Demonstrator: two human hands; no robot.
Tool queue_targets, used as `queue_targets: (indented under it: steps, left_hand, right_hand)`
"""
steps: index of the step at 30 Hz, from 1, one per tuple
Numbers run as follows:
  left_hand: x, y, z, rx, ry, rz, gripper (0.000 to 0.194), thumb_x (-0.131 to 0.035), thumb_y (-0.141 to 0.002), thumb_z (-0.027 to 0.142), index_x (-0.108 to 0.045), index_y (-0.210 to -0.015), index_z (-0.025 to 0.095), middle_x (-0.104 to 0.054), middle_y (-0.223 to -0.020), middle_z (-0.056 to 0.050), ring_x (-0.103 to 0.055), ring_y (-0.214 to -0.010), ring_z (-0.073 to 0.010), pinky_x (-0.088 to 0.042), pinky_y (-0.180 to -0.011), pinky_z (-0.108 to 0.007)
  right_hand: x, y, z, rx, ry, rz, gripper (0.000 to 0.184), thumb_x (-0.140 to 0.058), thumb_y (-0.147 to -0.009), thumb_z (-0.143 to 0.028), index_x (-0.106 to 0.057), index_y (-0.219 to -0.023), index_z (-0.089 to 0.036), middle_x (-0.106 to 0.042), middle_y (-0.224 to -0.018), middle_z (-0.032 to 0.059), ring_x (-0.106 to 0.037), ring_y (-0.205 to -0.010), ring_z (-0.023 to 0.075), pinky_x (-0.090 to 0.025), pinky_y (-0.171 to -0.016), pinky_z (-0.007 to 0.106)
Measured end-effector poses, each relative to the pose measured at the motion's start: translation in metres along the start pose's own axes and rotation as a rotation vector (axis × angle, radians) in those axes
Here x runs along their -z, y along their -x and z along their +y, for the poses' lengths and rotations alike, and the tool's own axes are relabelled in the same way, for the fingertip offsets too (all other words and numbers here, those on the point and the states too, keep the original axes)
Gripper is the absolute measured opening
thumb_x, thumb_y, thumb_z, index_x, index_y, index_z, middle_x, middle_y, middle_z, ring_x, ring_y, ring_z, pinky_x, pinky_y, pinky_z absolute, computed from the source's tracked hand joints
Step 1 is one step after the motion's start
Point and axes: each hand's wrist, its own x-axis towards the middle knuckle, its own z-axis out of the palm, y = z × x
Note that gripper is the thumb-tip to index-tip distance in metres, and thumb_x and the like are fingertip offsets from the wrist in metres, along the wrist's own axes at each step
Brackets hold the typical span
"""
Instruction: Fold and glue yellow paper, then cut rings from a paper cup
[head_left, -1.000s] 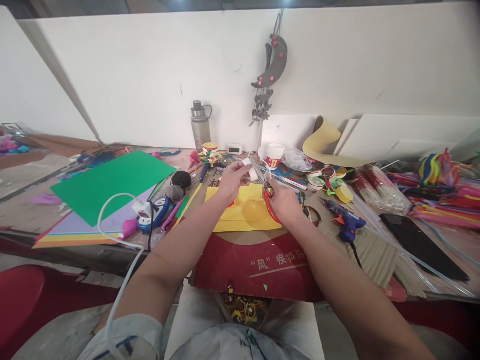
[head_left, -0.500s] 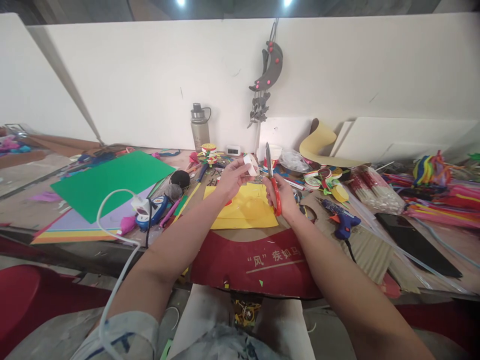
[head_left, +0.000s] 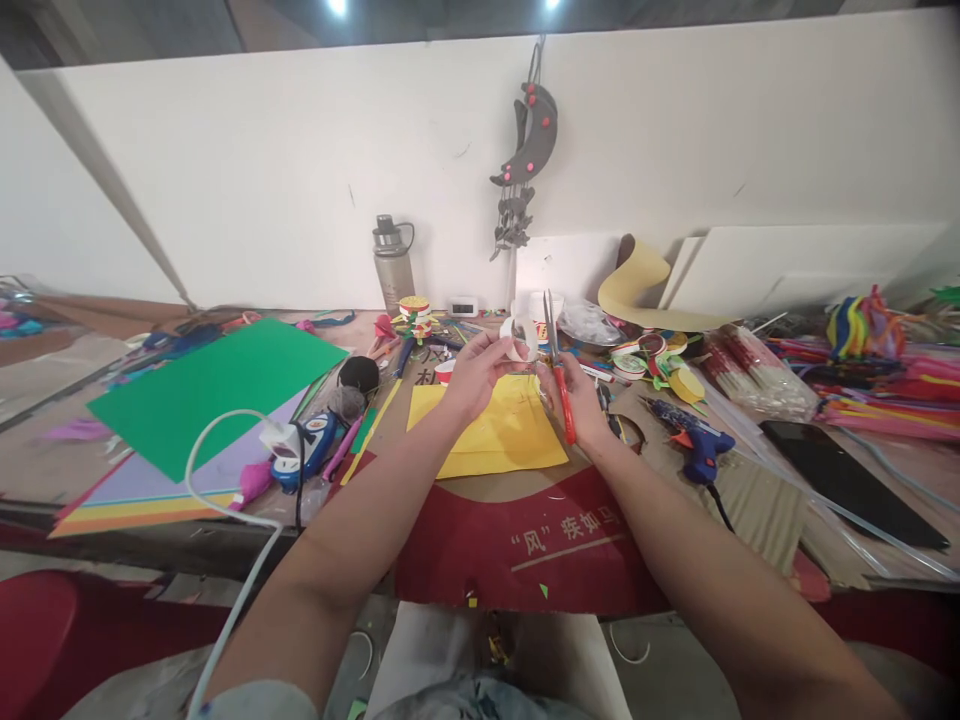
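My left hand (head_left: pixel 480 370) pinches a curved white paper piece (head_left: pixel 527 333), ring-like in shape. Whether it is cut from a cup or is a roll of tape, I cannot tell. My right hand (head_left: pixel 581 400) holds red-handled scissors (head_left: pixel 564 405), blades upward and slightly apart, just right of the white piece and not touching it. Under both hands lies a yellow sheet (head_left: pixel 502 435) on a brown and red cardboard (head_left: pixel 517 560). A white and red paper cup (head_left: pixel 541 310) stands behind the white piece, partly hidden by it.
A blue glue gun (head_left: pixel 701 445) and a black phone (head_left: pixel 847 485) lie to the right. Green sheet (head_left: pixel 217 395), blue power strip (head_left: pixel 304 455) and its white cable (head_left: pixel 232 600) are left. A bottle (head_left: pixel 394 265) stands at the back, near a small clock (head_left: pixel 463 307).
The scissors were against the white piece, then swung upright and away to the right. My left hand has turned the white piece. The view has shifted slightly.
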Motion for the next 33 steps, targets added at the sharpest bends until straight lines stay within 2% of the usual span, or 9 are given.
queue_targets:
  steps: [5, 11, 15, 20, 22, 25, 28, 30, 33]
  left_hand:
    - [-0.002, 0.003, 0.000, -0.001, -0.036, -0.067, 0.042, -0.100, -0.069, 0.045, -0.071, -0.081, 0.017, -0.071, -0.073, 0.000, -0.063, -0.069, -0.0101, -0.052, -0.070, -0.023]
    - [0.002, 0.000, 0.000, -0.116, -0.367, -0.038, 0.033, -0.097, -0.073, 0.043, -0.076, -0.076, 0.018, -0.070, -0.073, 0.001, -0.057, -0.071, -0.0114, -0.045, -0.073, -0.024]
    - [0.004, -0.001, 0.006, -0.180, -0.638, -0.188, 0.022, -0.092, -0.078, 0.038, -0.080, -0.076, 0.019, -0.073, -0.079, -0.002, -0.058, -0.078, -0.0163, -0.044, -0.078, -0.027]
    - [0.006, -0.003, 0.007, -0.297, -0.866, -0.339, 0.018, -0.094, -0.076, 0.033, -0.079, -0.069, 0.025, -0.077, -0.093, -0.008, -0.064, -0.104, -0.0271, -0.043, -0.108, -0.036]
    - [0.005, -0.003, 0.003, -0.320, -0.822, -0.284, 0.022, -0.099, -0.069, 0.034, -0.079, -0.070, 0.025, -0.078, -0.114, -0.010, -0.061, -0.126, -0.0321, -0.038, -0.120, -0.041]
    - [0.003, -0.003, -0.005, -0.268, -0.599, -0.116, 0.045, -0.106, -0.057, 0.036, -0.080, -0.091, 0.025, -0.074, -0.133, -0.011, -0.059, -0.136, -0.0322, -0.045, -0.115, -0.040]
    - [0.002, -0.004, -0.014, -0.081, -0.290, -0.130, 0.067, -0.107, -0.055, 0.045, -0.077, -0.110, 0.022, -0.078, -0.121, -0.010, -0.071, -0.117, -0.0260, -0.053, -0.099, -0.033]
    - [0.003, -0.006, -0.017, 0.037, -0.177, -0.177, 0.062, -0.102, -0.064, 0.057, -0.078, -0.107, 0.019, -0.081, -0.111, -0.010, -0.075, -0.105, -0.0231, -0.054, -0.091, -0.030]
    - [0.006, -0.010, -0.015, 0.159, -0.130, -0.135, 0.055, -0.088, -0.079, 0.069, -0.079, -0.096, 0.017, -0.082, -0.103, -0.011, -0.077, -0.096, -0.0221, -0.056, -0.083, -0.029]
  right_hand:
    - [-0.001, -0.006, -0.001, -0.029, -0.159, 0.070, 0.058, -0.079, -0.078, -0.079, -0.053, -0.090, -0.028, -0.054, -0.067, -0.0089, -0.048, -0.053, 0.0105, -0.041, -0.049, 0.025]
    - [0.000, -0.012, -0.002, 0.021, -0.320, 0.102, 0.061, -0.088, -0.071, -0.073, -0.054, -0.093, -0.027, -0.063, -0.074, -0.0062, -0.054, -0.058, 0.0110, -0.046, -0.052, 0.025]
    - [-0.001, -0.014, -0.008, 0.007, -0.402, 0.070, 0.057, -0.085, -0.075, -0.072, -0.057, -0.094, -0.026, -0.064, -0.076, -0.0040, -0.057, -0.062, 0.0125, -0.047, -0.053, 0.026]
    - [0.000, -0.018, -0.014, -0.059, -0.495, 0.024, 0.043, -0.086, -0.072, -0.056, -0.063, -0.091, -0.025, -0.062, -0.071, -0.0029, -0.056, -0.059, 0.0142, -0.046, -0.050, 0.027]
    - [0.001, -0.020, -0.015, -0.089, -0.521, 0.034, 0.038, -0.085, -0.069, -0.045, -0.064, -0.093, -0.025, -0.066, -0.074, -0.0026, -0.056, -0.057, 0.0140, -0.048, -0.049, 0.028]
    - [0.004, -0.021, -0.017, -0.106, -0.575, 0.042, 0.032, -0.082, -0.071, -0.038, -0.063, -0.093, -0.025, -0.068, -0.076, -0.0025, -0.060, -0.058, 0.0146, -0.052, -0.052, 0.029]
    - [0.007, -0.021, -0.018, -0.088, -0.591, -0.014, 0.028, -0.078, -0.076, -0.039, -0.060, -0.091, -0.025, -0.066, -0.078, -0.0011, -0.065, -0.063, 0.0174, -0.057, -0.057, 0.032]
    - [0.008, -0.020, -0.018, -0.090, -0.573, -0.057, 0.025, -0.074, -0.077, -0.040, -0.058, -0.089, -0.025, -0.064, -0.078, -0.0005, -0.064, -0.063, 0.0174, -0.059, -0.058, 0.033]
    - [0.006, -0.019, -0.019, -0.105, -0.556, -0.070, 0.023, -0.073, -0.073, -0.035, -0.057, -0.085, -0.025, -0.060, -0.075, -0.0013, -0.059, -0.059, 0.0148, -0.055, -0.055, 0.030]
